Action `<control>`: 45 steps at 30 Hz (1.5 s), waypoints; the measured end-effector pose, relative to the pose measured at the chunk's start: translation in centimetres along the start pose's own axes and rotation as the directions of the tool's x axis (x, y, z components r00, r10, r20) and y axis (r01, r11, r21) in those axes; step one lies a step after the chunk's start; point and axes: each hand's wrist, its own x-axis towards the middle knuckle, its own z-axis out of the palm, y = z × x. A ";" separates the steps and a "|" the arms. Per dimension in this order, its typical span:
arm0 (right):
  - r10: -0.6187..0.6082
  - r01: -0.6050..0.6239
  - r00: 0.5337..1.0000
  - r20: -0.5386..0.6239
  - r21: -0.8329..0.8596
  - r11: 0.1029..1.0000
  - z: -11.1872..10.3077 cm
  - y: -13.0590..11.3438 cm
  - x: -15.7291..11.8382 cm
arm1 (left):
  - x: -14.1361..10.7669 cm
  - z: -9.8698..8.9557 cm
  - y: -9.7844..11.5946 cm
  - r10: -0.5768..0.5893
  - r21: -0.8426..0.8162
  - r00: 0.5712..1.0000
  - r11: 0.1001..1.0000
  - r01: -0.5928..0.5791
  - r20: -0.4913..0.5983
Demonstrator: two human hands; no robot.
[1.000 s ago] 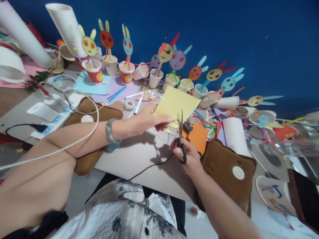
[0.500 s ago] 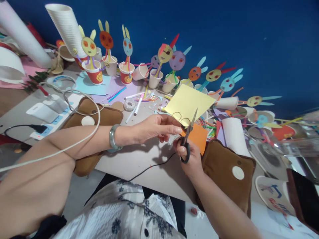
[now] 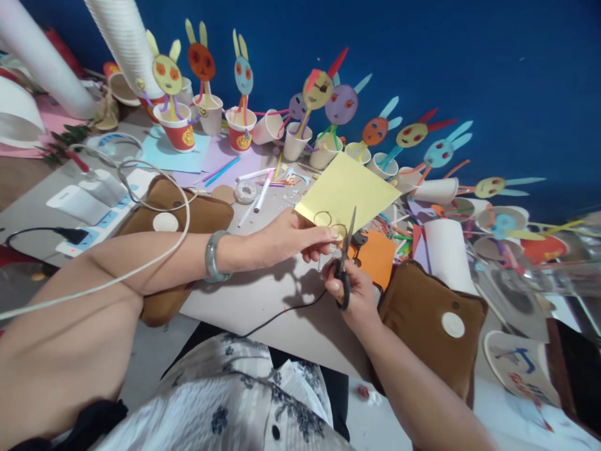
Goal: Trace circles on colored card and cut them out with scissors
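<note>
My left hand (image 3: 293, 240) pinches the near edge of a yellow sheet of paper (image 3: 353, 188), thumb on top. Two small circles are drawn along that edge, close to my thumb. In my right hand (image 3: 355, 291) is a pair of black-handled scissors (image 3: 348, 257), fingers through the loops and blades pointing up. The blades stand in front of the paper's near edge beside the right circle; whether they touch the paper I cannot tell. Below the sheet lies an orange piece of paper (image 3: 379, 255), partly hidden by a dark object.
Paper cups holding rabbit-faced figures (image 3: 244, 75) line the blue wall. Markers (image 3: 263, 190) and a tape roll (image 3: 246, 191) lie left of the paper. Brown pouches (image 3: 432, 319) flank my arms. A white cable crosses my left forearm near a power strip (image 3: 79, 241).
The yellow paper has shifted left and tilted up slightly in my left hand. My right hand has moved slightly left with the scissors, whose blades now look closer together and more upright.
</note>
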 end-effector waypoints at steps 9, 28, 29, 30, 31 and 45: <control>0.017 -0.017 1.000 0.003 -0.004 1.000 -0.1 0.1 -0.1 | -0.1 0.0 0.2 0.008 0.043 1.000 0.999 -0.007 -0.028; 0.005 -0.006 0.998 0.068 0.010 1.000 0.1 -0.1 -0.1 | -0.5 0.2 0.6 -0.086 -0.019 0.996 0.996 0.086 0.006; 0.003 -0.004 0.998 0.062 0.011 1.000 0.1 -0.1 -0.1 | -0.4 0.2 0.6 -0.091 -0.032 0.996 0.995 0.091 0.009; 0.001 -0.002 0.998 0.056 0.013 1.000 0.1 -0.1 -0.1 | -0.4 0.2 0.5 -0.097 -0.044 0.995 0.994 0.097 0.014; -0.002 0.001 0.999 0.051 0.015 1.000 0.1 0.0 -0.1 | -0.3 0.3 0.5 -0.102 -0.054 0.995 0.993 0.103 0.019; -0.006 0.005 0.999 0.038 0.033 0.999 0.2 0.2 -0.2 | -0.2 0.0 0.0 -0.117 -0.054 0.991 0.991 0.121 0.069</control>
